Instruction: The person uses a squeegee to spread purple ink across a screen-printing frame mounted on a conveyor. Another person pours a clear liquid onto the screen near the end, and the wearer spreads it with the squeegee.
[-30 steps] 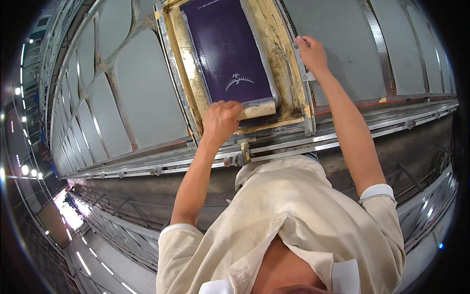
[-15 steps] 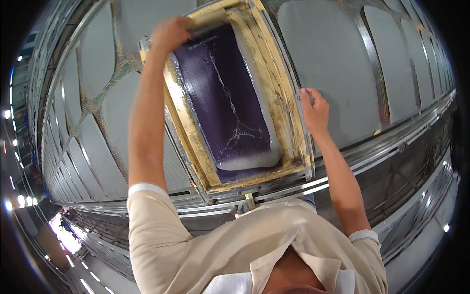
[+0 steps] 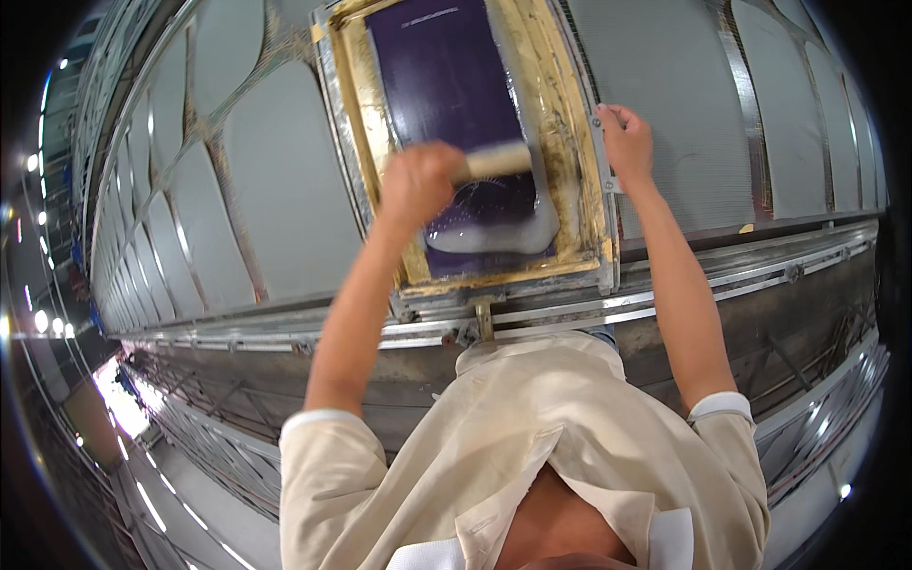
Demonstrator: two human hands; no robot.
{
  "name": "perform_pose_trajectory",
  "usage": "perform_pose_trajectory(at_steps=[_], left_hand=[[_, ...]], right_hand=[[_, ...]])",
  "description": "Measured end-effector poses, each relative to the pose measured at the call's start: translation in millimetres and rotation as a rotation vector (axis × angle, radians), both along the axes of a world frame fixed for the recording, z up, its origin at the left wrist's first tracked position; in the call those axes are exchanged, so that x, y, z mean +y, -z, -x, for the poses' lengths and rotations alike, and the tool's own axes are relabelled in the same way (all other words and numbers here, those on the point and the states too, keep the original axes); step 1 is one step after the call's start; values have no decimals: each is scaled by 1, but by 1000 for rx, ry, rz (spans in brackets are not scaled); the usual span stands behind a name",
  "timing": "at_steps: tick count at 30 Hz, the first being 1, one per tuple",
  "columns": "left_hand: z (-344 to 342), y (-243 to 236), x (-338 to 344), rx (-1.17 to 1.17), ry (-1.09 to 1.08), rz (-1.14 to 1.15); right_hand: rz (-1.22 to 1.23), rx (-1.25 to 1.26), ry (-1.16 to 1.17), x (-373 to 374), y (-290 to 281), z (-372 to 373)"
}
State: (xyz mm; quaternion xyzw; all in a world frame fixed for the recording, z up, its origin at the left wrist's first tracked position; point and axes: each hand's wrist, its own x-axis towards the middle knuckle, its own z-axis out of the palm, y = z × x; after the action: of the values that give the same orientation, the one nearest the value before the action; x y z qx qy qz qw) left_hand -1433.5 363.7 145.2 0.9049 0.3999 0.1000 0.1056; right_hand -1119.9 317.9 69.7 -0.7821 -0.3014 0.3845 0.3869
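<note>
My left hand [image 3: 423, 185], blurred by motion, is closed round the left end of a squeegee [image 3: 502, 161] with a pale bar. The squeegee lies across the lower half of a screen printing frame [image 3: 562, 104], over its dark purple mesh [image 3: 442, 90]. Whitish, glossy paste [image 3: 494, 237] lies along the mesh's near end and up its right side. Yellowish tape or coating covers the frame's inner borders. At the frame's right metal edge, my right hand [image 3: 629, 147] is closed with the thumb uppermost; its grip there is partly hidden.
Grey rounded panels [image 3: 285, 142] lie in a row on the long table to the left, and more panels [image 3: 655, 114] to the right. A metal rail [image 3: 703, 290] runs along the table's near edge, close to my body. A small bracket [image 3: 484, 321] sits below the frame.
My left hand has drawn the squeegee from the frame's far end toward me into its lower half. My right hand stays at the frame's right edge. The whole view has shifted.
</note>
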Motion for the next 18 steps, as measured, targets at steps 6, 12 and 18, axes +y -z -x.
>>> perform_pose_trajectory(at_steps=[6, 12, 18], left_hand=[[9, 3, -144, 31, -58, -66], [25, -16, -149, -40, -179, -52], [136, -32, -135, -6, -215, -44]], right_hand=[[-64, 18, -25, 0, 15, -1], [-150, 57, -68, 4, -34, 10], [-285, -2, -105, 14, -30, 131]])
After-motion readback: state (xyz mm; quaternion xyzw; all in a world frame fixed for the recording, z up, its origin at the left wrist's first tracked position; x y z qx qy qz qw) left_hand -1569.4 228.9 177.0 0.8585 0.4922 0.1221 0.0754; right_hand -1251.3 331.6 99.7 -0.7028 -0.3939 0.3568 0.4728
